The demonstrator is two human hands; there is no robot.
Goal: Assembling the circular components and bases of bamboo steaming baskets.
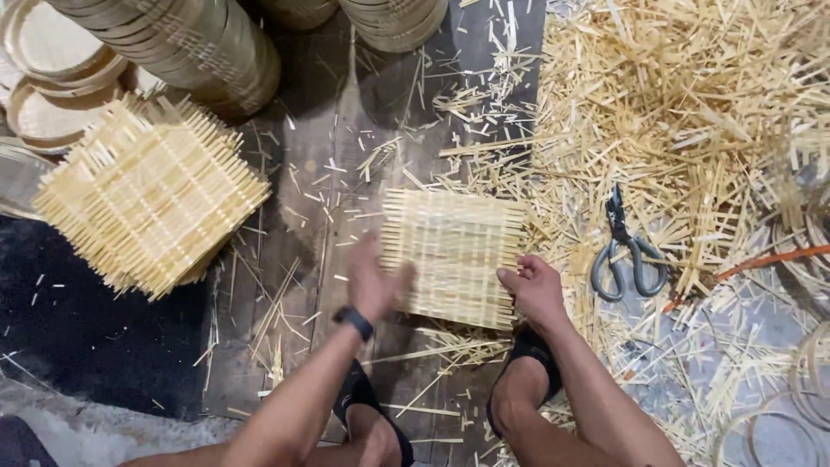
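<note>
squatting over a dark wooden board (328, 173), the person plants both sandalled feet at the near edge, one sandal (529, 353) showing below the right wrist. left hand (373, 281), banded by a dark wristwatch (354, 323), lies open and flat with fingers spread on the near-left corner of a square woven bamboo mat (454, 255); it is somewhat blurred. right hand (534, 290) rests on the mat's near-right corner, fingers loosely curled and the thumb laid along the edge, gripping nothing else; the two hands appear to pin the mat flat against the board. the mat lies at the middle of the board, its loose slat ends projecting on every side. just right of it, grey-handled scissors (624, 255) lie closed on a deep litter of bamboo offcuts (692, 112), within reach of the right hand. an orange strip (761, 262) crosses the litter farther right, near bent bamboo hoops (800, 406). to the left, a stack of similar woven mats (147, 195) sits askew. at the far edge, stacked round bamboo steamer frames (190, 43) lean together; shallow round lids (47, 82) beside them hold nothing visible.
</note>
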